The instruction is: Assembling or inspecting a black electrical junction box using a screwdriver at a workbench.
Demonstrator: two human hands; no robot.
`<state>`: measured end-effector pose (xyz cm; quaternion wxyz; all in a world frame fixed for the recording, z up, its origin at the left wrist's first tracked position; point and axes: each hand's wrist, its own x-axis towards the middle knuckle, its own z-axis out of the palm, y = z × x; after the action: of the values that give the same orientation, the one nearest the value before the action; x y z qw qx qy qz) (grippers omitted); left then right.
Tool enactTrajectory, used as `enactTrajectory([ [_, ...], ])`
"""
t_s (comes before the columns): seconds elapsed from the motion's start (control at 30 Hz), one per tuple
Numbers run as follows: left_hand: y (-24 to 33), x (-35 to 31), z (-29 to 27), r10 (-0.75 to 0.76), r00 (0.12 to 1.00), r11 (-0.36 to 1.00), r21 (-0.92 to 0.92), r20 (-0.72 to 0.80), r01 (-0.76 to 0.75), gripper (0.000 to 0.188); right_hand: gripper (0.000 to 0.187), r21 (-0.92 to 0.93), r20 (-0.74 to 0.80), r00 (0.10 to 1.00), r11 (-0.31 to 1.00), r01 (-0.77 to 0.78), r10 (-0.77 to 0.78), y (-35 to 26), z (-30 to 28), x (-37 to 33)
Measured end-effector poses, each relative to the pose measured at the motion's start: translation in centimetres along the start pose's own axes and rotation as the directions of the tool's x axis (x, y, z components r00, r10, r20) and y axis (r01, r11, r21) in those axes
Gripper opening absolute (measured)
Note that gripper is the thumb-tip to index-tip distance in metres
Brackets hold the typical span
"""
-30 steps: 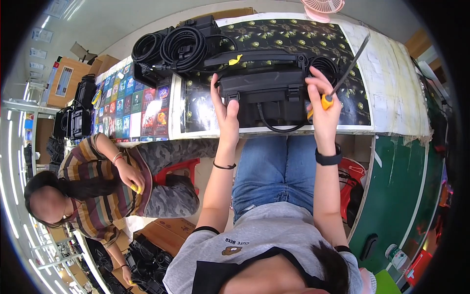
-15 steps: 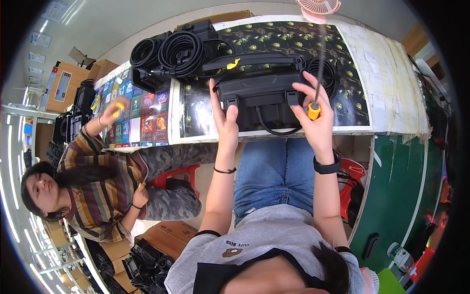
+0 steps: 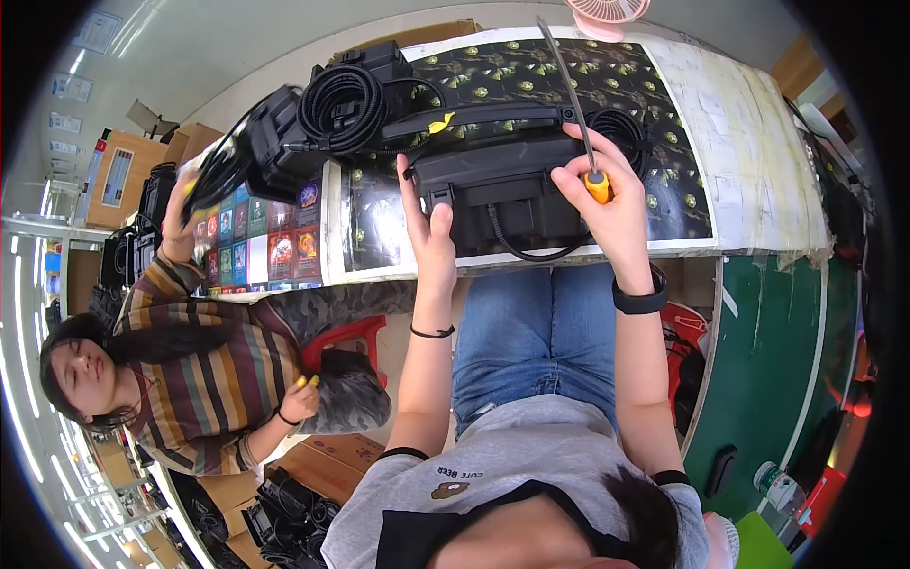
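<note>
A pink fan [image 3: 608,10] stands at the far edge of the table [image 3: 749,175]. A dark patterned sheet [image 3: 678,175] with a white border covers part of the surface; a sheet of coloured pictures [image 3: 284,248] lies to its left. At left sits a co-worker [image 3: 213,379] in a striped top, a red stool [image 3: 372,334] beside the legs. A clear bottle [image 3: 783,488] shows at lower right.

Screwdriver [image 3: 597,187] in right hand [image 3: 611,202] is swinging from right-leaning to left-leaning. Near table [image 3: 749,152]'s left end, co-worker's hand [image 3: 177,224] is now meeting black cable coil [image 3: 226,158], which is shifting left, blurred.
</note>
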<state>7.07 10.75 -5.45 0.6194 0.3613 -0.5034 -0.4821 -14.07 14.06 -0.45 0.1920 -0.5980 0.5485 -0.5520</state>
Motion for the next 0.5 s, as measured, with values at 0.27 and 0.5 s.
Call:
enactTrajectory([
  [0.27,-0.3,0.4,-0.2,-0.077,0.997,0.993,-0.09,-0.016,0.075,0.08,0.022,0.131,-0.043,0.999,0.991,0.007,-0.001,1.7,1.0,0.4],
  [0.5,0.5,0.7,0.9,-0.129,0.985,0.988,-0.094,-0.114,0.119,0.073,0.035,0.119,-0.001,1.0,0.993,0.017,-0.017,3.3,1.5,1.9],
])
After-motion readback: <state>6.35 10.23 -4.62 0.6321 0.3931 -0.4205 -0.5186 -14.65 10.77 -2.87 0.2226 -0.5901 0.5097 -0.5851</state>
